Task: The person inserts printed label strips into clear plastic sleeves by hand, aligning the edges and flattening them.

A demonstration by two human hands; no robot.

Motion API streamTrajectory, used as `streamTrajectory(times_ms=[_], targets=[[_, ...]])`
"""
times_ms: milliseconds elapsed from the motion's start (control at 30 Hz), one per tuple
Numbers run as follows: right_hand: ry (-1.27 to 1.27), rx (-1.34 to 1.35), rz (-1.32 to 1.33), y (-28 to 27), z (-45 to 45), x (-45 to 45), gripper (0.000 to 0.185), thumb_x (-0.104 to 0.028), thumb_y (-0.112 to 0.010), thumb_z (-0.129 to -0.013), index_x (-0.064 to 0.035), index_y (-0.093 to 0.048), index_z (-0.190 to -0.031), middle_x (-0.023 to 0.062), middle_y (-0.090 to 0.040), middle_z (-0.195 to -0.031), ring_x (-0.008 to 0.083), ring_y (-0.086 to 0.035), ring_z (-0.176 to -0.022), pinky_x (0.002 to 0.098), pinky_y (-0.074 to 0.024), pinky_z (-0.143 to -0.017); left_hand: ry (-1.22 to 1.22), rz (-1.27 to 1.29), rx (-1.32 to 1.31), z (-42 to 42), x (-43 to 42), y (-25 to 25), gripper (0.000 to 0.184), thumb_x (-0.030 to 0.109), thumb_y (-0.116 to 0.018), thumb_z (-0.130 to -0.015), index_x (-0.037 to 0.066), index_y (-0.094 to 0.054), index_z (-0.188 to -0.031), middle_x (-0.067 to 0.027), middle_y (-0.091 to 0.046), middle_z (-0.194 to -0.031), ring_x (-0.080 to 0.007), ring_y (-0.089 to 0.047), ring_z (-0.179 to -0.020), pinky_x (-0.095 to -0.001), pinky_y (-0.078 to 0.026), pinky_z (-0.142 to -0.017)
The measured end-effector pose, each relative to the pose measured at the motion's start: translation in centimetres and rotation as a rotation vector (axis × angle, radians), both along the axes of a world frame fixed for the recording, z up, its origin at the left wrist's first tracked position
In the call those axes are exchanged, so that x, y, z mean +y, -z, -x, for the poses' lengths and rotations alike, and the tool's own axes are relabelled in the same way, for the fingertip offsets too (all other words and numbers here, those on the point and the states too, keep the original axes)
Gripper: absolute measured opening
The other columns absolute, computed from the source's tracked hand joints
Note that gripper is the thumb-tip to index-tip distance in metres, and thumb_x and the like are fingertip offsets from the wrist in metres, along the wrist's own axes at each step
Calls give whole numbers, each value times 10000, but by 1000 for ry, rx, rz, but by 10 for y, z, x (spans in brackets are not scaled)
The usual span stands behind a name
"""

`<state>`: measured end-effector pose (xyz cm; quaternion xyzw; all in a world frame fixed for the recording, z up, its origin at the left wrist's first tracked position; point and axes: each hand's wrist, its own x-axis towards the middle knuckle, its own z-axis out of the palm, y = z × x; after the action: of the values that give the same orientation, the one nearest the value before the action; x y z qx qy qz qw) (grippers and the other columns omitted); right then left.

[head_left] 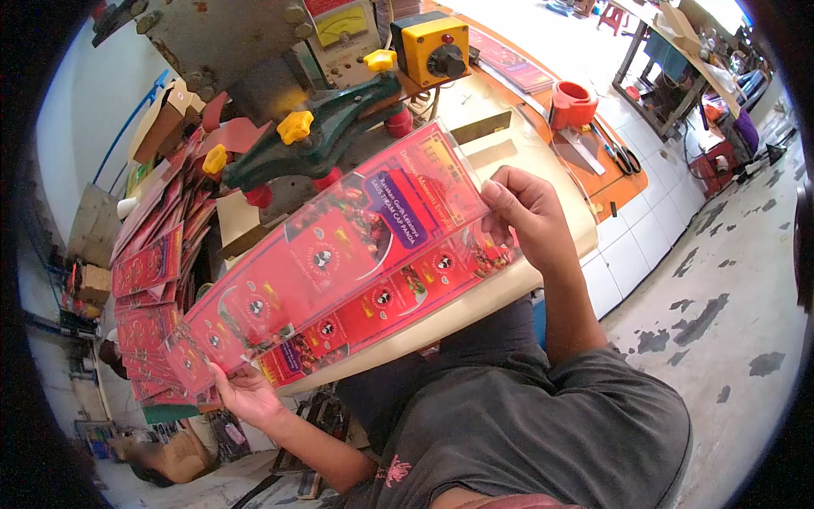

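A long red printed plastic sheet [326,259], with food pictures and panda logos, is stretched at a slant between my two hands. My right hand [530,216] pinches its upper right end between thumb and fingers. At the lower left end, my left hand [248,397] grips the sheet's edge, thumb on top. Beneath it, a second printed sheet [398,301] of the same kind lies on the cream worktop [500,288], partly covered by the held one. Just beyond the sheets stands a machine with a dark green arm [326,131] and yellow knobs.
A heaped pile of red printed pieces [148,297] rises at the left. A yellow control box [430,49] sits behind the machine. On the orange table [627,191] to the right are a red tape dispenser [574,106] and scissors [626,159]. Another person [174,454] is partly visible lower left.
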<state>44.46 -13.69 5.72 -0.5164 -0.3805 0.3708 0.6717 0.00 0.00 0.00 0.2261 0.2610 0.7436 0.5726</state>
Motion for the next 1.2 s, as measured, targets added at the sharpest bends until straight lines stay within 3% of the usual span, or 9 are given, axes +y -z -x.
streamTrajectory(times_ms=[167, 300, 367, 500, 633, 767, 867, 1067, 1200], targets=[[49, -140, 28, 0, 3, -1, 335, -296, -633, -1016, -47, -583, -797, -37, -516, -622, 40, -452, -534, 225, -338, -480, 32, -30, -15, 2, 1, 1, 253, 121, -602, -1014, -41, -606, -1209, -170, -723, -1116, -197, -720, -836, -281, -622, -718], [134, -370, 36, 6, -1, 2, 357, -288, -647, -1001, -32, -572, -763, -23, -480, -611, 81, -426, -568, 268, -346, -521, 125, -110, -36, 3, -3, 5, 271, 119, -599, -1014, -31, -601, -1240, -156, -720, -1142, -203, -717, -916, -299, -620, -785], [198, -523, 51, 7, 0, 3, 373, -287, -655, -985, -21, -555, -743, 1, -453, -612, 112, -405, -593, 294, -347, -551, 20, -35, 2, 3, 0, 8, 363, 157, -617, -1007, 18, -548, -1335, -145, -704, -1186, -201, -719, -967, -309, -632, -758], [177, -616, 27, 6, 2, 2, 360, -258, -632, -985, -14, -549, -734, 26, -452, -610, 116, -425, -581, 299, -352, -546, -98, 2, 71, -23, -6, -10, 381, 206, -657, -984, 40, -570, -1316, -113, -712, -1172, -194, -719, -942, -322, -627, -730], [-61, -307, 22, 11, 6, -11, 290, -159, -621, -938, -32, -557, -685, 10, -517, -607, 103, -499, -552, 275, -357, -499, -92, 29, 31, -14, -6, -8, 376, 241, -702, -952, 55, -607, -1264, -77, -706, -1131, -159, -700, -856, -315, -613, -678], [-445, -124, 104, 38, 12, -24, 360, -295, -684, -904, -41, -606, -660, 36, -572, -569, 99, -504, -438, 252, -363, -401, -194, -50, 42, -9, -9, -26, 283, 189, -674, -968, 57, -615, -1212, -63, -696, -1098, -120, -687, -825, -278, -605, -652], [-541, 182, 6, 50, 40, -17, 397, -332, -696, -910, -34, -617, -659, 48, -589, -572, 106, -506, -441, 249, -354, -400, -224, -102, 33, -12, -16, -52, 228, 161, -651, -981, 55, -614, -1180, -58, -693, -1063, -101, -673, -795, -253, -602, -658], [-591, -17, 160, 51, 50, -22, 349, -278, -672, -933, -25, -651, -693, 35, -606, -593, 101, -532, -473, 240, -382, -435, -185, -105, 9, -3, -23, -40, 194, 78, -623, -985, 56, -600, -1177, -60, -693, -1032, -81, -672, -777, -242, -612, -685], [-524, -50, 236, 56, 80, -16, 355, -307, -658, -962, -25, -656, -746, 28, -607, -598, 98, -547, -481, 236, -399, -441, -31, -127, 84, -46, -39, -54, 296, 5, -611, -968, 48, -554, -1256, -68, -668, -1125, -116, -683, -931, -284, -612, -819]])
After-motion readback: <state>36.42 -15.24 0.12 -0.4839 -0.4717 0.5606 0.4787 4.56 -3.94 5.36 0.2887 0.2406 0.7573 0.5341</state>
